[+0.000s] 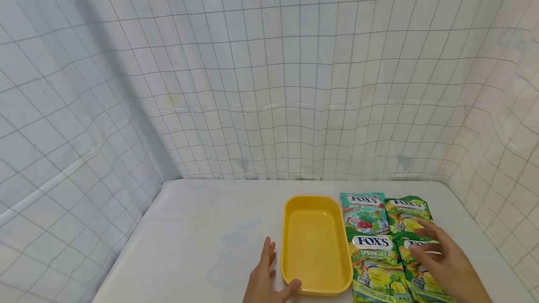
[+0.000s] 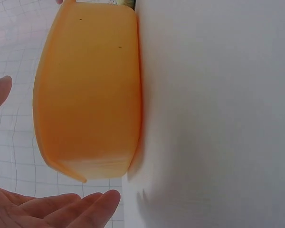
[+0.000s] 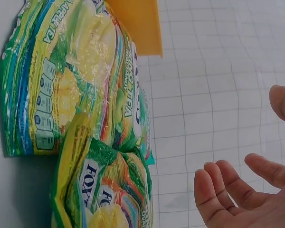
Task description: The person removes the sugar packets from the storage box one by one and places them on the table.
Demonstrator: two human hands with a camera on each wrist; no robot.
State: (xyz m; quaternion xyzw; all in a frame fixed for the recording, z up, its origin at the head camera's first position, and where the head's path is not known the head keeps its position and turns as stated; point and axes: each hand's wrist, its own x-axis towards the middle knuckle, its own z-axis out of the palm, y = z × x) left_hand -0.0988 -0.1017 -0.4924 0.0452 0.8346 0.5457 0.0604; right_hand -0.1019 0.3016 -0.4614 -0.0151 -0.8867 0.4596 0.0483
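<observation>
A yellow plastic tray [image 1: 316, 247] stands on the white table with its inside bare. Along its left side is my left hand [image 1: 265, 277], fingers extended and thumb spread near the front rim; in the left wrist view these fingers [image 2: 92, 211] appear apart from the tray wall. To the tray's right lie Fox's candy bags: a teal Mint Blossom bag [image 1: 364, 214], a green Spring Tea bag [image 1: 408, 212] behind, another Spring Tea bag [image 1: 376, 265] in front. My right hand [image 1: 444, 258] hovers over the front-right candy bag [image 1: 423, 279], fingers loosely bent, holding nothing.
The white table [image 1: 202, 247] extends to the left of the tray. A white cloth wall with grid lines [image 1: 269, 83] encloses the table at the back and both sides. In the right wrist view the candy bags [image 3: 76, 71] look stacked in layers.
</observation>
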